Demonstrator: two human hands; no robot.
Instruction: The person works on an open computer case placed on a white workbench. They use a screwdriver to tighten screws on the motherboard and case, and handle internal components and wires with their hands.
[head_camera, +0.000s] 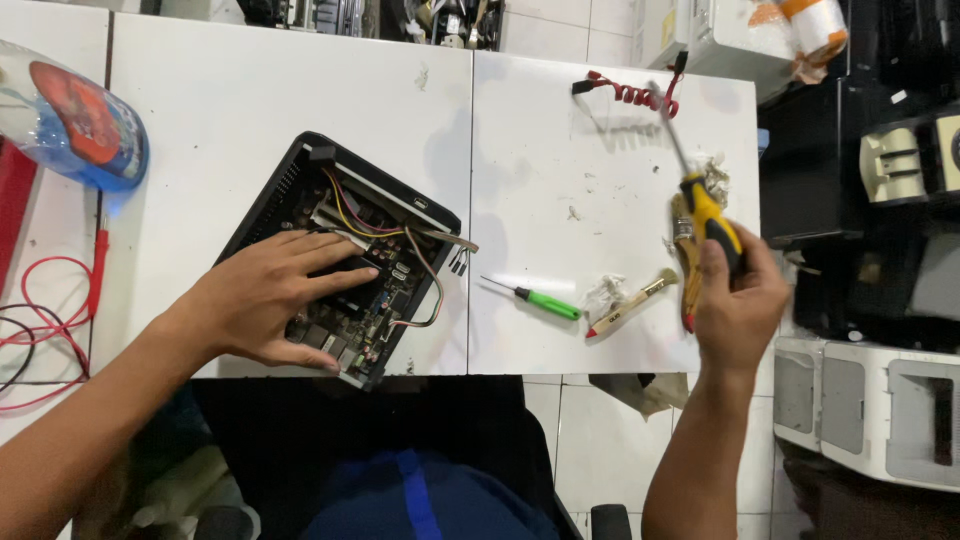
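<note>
An opened black electronic device (345, 255) lies on the white table (560, 170), its circuit board and coloured wires exposed. My left hand (270, 295) rests flat on the board, fingers spread. My right hand (740, 300) is raised at the table's right edge, gripping a yellow-and-black-handled screwdriver (700, 195) with its shaft pointing up and away. A small green-handled screwdriver (535, 298) lies on the table between the device and my right hand.
A small brush with a wooden handle (630, 303) and crumpled tissue lie by the green screwdriver. A red coiled cable (630, 92) lies at the far side. A plastic bottle (75, 125) and red leads (55, 300) sit at left. Printers (870, 410) stand at right.
</note>
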